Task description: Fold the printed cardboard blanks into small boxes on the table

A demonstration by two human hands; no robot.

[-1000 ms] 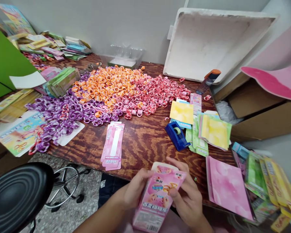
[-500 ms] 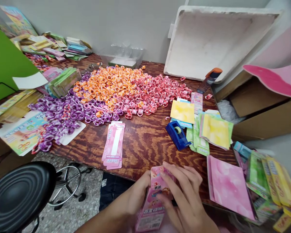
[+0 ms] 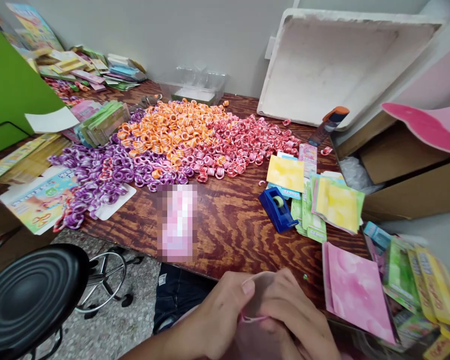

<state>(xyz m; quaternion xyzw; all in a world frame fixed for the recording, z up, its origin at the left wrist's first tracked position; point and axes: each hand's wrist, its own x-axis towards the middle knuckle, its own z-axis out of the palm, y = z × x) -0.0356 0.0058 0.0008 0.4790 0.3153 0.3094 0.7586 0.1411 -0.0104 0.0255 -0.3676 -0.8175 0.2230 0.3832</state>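
Both hands [image 3: 258, 315] clasped around a pink packet [image 3: 253, 332] at the wooden table's [image 3: 228, 225] near edge, grey wall [image 3: 172, 35] behind.

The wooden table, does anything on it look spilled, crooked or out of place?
Yes. Loose plastic rings lie heaped across the table in purple, orange and red drifts that bleed into each other, and a few red strays sit apart near the foam tray. The card stacks on the right are fanned and askew.
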